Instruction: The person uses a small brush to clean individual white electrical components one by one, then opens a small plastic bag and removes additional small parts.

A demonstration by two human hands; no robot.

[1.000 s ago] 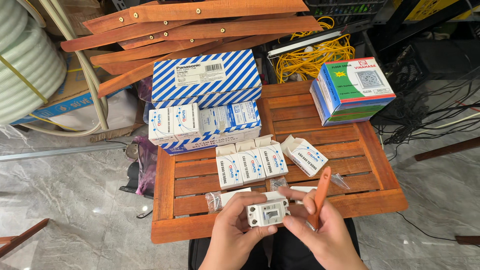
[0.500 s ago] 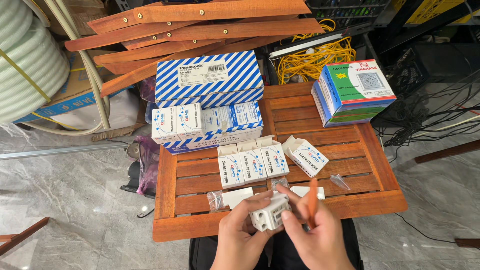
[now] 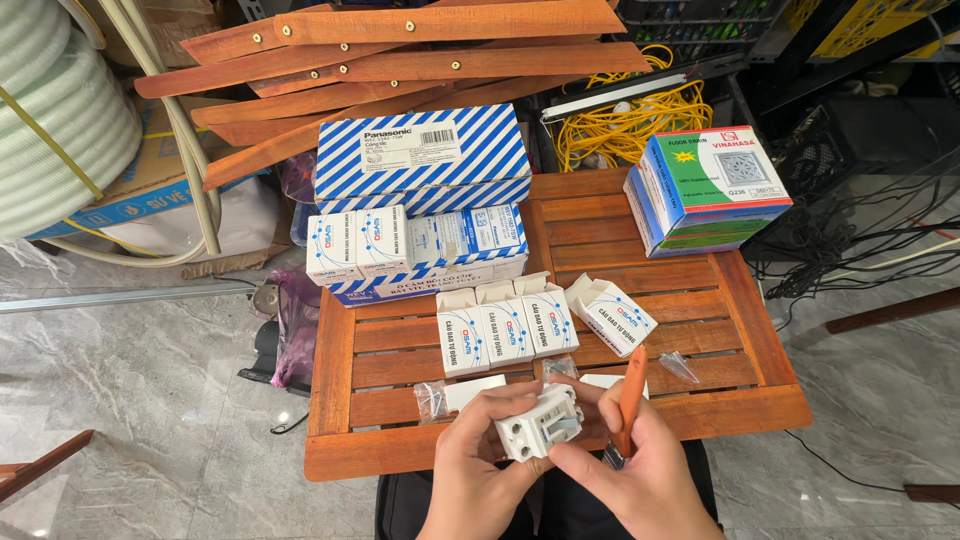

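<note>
My left hand [image 3: 478, 465] grips a small white electrical switch block [image 3: 539, 424] just above the near edge of a slatted wooden table [image 3: 390, 340]. My right hand [image 3: 640, 475] also touches the block with its fingertips and holds an orange-handled screwdriver [image 3: 630, 398], tip down. Just beyond the hands stand three small white boxes [image 3: 505, 328] side by side, with a fourth [image 3: 611, 313] lying tilted to their right.
A blue-and-white striped carton [image 3: 425, 160] rests on a tray of small boxes [image 3: 415, 245] at the table's back left. A green-and-blue box [image 3: 705, 190] sits back right. Small plastic bags [image 3: 431, 397] lie on the slats. Wooden planks [image 3: 400, 50], yellow cable [image 3: 630, 125] and coiled hose [image 3: 50, 130] lie behind.
The white block has been turned in my hands, from lying flat to tilted on end. The screwdriver has shifted slightly right and more upright.
</note>
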